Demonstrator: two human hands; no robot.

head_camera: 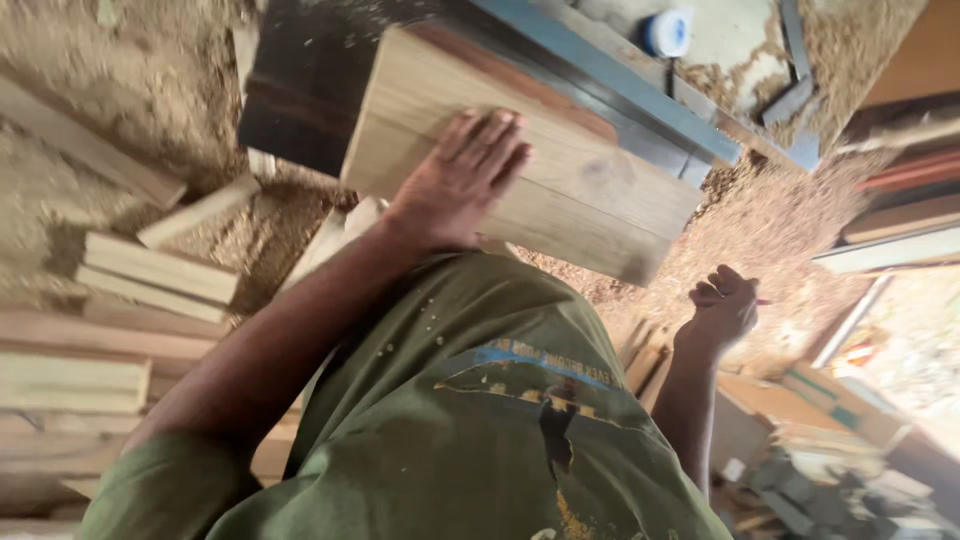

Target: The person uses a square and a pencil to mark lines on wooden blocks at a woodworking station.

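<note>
Pale wood fills the middle of the view: a wide plank (530, 170) lies tilted across a dark machine table (300, 80), its near corner jutting out past the table's edge. The left hand (462, 180) lies flat on the plank, palm down and fingers spread, pressing on its top face rather than gripping it; the wrist sits at the plank's near edge. Along the plank's far side runs a blue-grey metal rail (610, 90), and the plank's far edge lies just beside it. Beyond the rail, well apart from the plank, a small round white and blue thing (668, 32) sits on a dusty surface.

The right hand (725, 305) hangs off the plank, below its jutting corner and clear of it. Its fingers are curled in, and a thin reddish tip shows at their outer side, perhaps a pencil, though it is too small to tell for sure.

Sawdust (770, 215) lies thick on the ground past the plank's right end. To the left of the plank, short offcuts and boards (160, 270) are stacked and scattered on more sawdust. A green shirt (480, 420) covers the foreground below the plank.
</note>
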